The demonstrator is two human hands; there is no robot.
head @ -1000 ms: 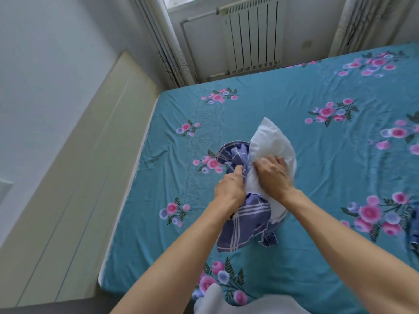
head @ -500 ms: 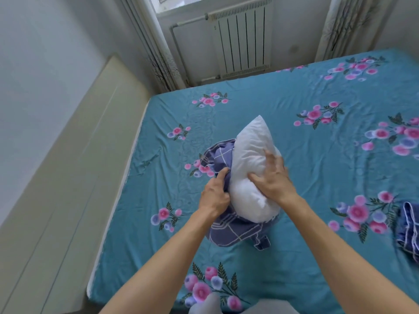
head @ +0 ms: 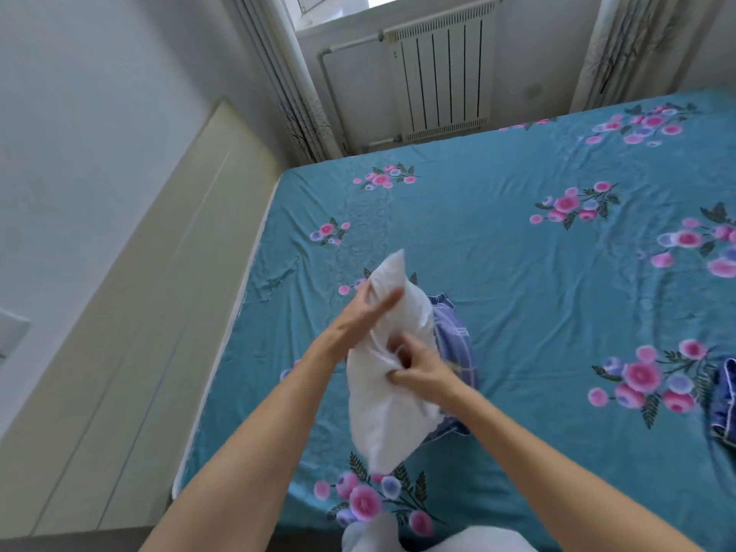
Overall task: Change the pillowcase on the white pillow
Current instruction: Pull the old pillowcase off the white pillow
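Your right hand (head: 414, 376) pinches a fold of the pillow (head: 382, 388), fingers curled into the white fabric, so it hangs upright above the sheet (head: 517, 312). Your left hand (head: 360, 316) lies flat against its upper side, fingers straight and together, probably to steady it. Just behind, the old case (head: 458, 344) lies crumpled on the sheet, off the pillow. Further right, at the frame's edge, lies another blue cloth (head: 727, 404), likely the fresh case.

Bed with teal floral sheet (head: 498, 241) fills most of the view. Cream headboard panel (head: 131, 352) along its left side, against a white wall (head: 91, 113). White panel radiator (head: 442, 77) under a bright window (head: 338, 2). Pale curtains (head: 290, 85) flank the radiator.
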